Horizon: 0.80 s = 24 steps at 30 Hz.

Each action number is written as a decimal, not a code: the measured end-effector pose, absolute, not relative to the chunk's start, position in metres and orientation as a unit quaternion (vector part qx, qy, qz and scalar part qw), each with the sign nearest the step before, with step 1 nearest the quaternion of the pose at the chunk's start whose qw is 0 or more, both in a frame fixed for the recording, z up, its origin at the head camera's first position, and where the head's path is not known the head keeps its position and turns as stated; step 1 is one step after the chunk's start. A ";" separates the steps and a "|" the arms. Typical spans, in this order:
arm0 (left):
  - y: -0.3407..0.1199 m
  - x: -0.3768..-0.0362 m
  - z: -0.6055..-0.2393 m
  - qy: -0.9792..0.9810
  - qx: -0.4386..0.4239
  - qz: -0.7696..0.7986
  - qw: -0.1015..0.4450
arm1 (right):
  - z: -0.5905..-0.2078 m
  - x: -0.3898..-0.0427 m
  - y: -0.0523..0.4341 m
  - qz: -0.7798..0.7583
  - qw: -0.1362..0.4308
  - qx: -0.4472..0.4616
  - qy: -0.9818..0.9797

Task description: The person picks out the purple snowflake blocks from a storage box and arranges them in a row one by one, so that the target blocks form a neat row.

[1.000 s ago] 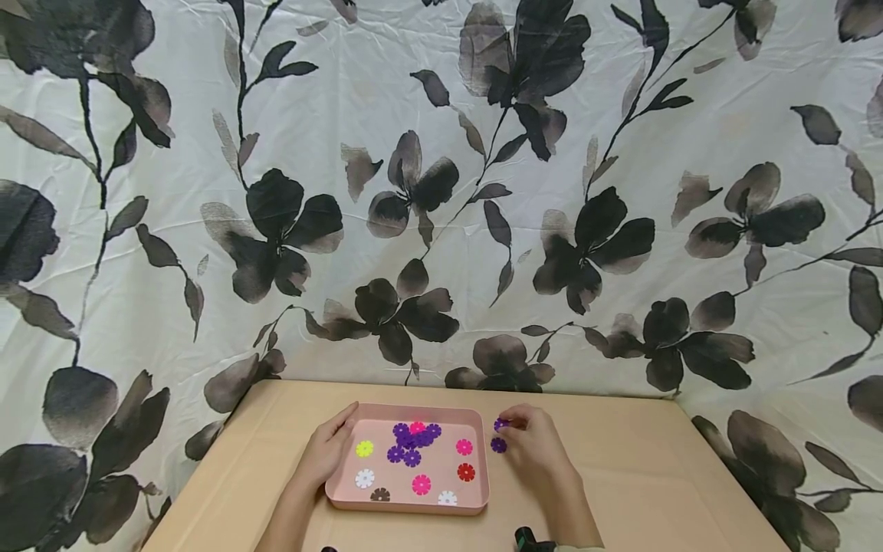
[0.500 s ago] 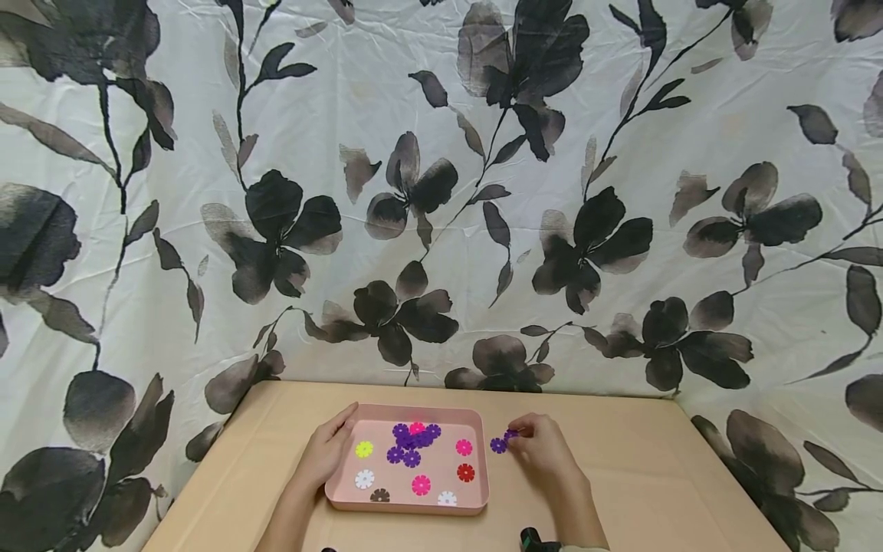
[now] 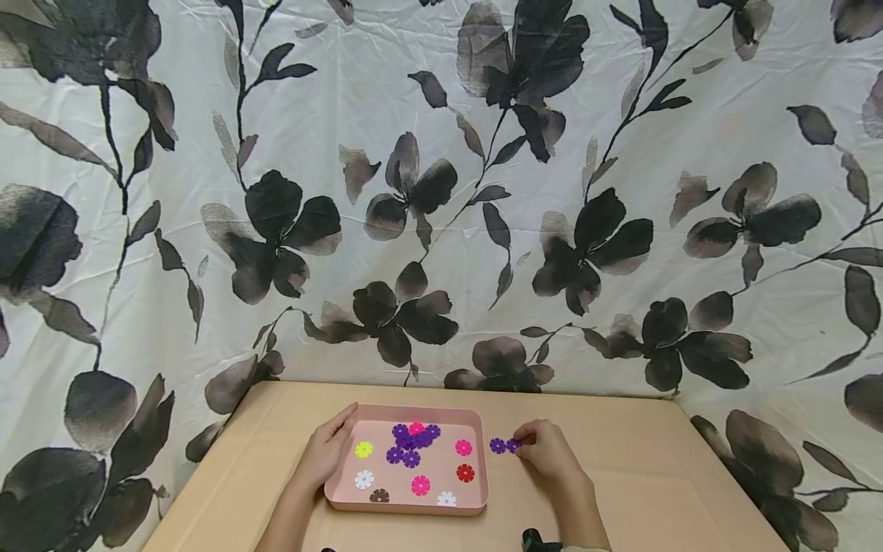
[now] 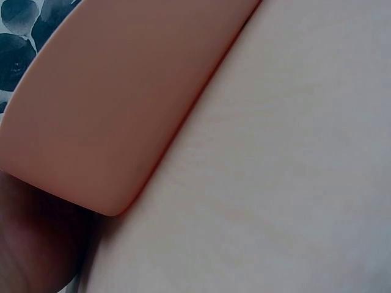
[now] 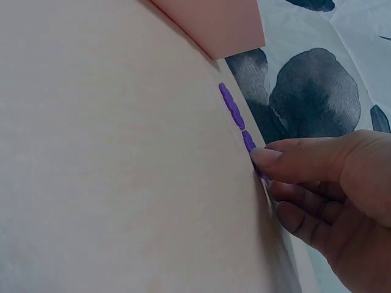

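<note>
At the left side of a pink tray [image 3: 400,507], my left hand [image 3: 326,450] grips the rim; the left wrist view shows mostly the tray's outer wall [image 4: 116,110]. Beyond the tray's right side, my right hand [image 3: 548,454] pinches a purple notched disc [image 3: 513,445], flower-like in outline, between thumb and fingertips. A second purple disc [image 3: 497,445] lies edge to edge with it on its left. Seen from the right wrist, both discs are in one line, the free disc [image 5: 231,106] towards the tray. The fingers cover part of the held one.
Inside the tray are a cluster of purple discs [image 3: 411,441] and single ones: yellow [image 3: 363,450], white [image 3: 364,479], brown [image 3: 379,495], pink [image 3: 421,485] and red [image 3: 465,473]. A black object [image 3: 538,541] is by the right wrist. Floral cloth [image 3: 428,192] hangs behind the table [image 3: 641,475].
My right hand has brought its purple disc from behind the other one round to its right side, shifting slightly right and nearer. The left hand and tray stay put.
</note>
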<state>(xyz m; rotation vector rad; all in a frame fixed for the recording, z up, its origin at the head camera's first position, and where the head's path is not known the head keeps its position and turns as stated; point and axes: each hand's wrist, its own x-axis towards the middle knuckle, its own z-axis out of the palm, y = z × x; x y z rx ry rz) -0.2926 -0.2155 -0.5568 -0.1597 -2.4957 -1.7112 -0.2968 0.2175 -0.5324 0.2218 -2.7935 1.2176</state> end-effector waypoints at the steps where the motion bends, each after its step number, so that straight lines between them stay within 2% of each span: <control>1: -0.216 -0.293 -0.557 -0.823 -0.053 -0.563 0.056 | -0.532 -0.297 0.217 0.396 0.043 0.072 -0.914; 10: -0.216 -0.294 -0.556 -0.822 -0.054 -0.565 0.053 | -0.530 -0.298 0.213 0.392 0.044 0.056 -0.917; 18: -0.216 -0.294 -0.556 -0.819 -0.053 -0.569 0.053 | -0.519 -0.299 0.205 0.455 0.151 0.019 -0.877; 24: -0.216 -0.293 -0.557 -0.817 -0.053 -0.571 0.053 | -0.507 -0.300 0.193 0.486 0.186 0.049 -0.852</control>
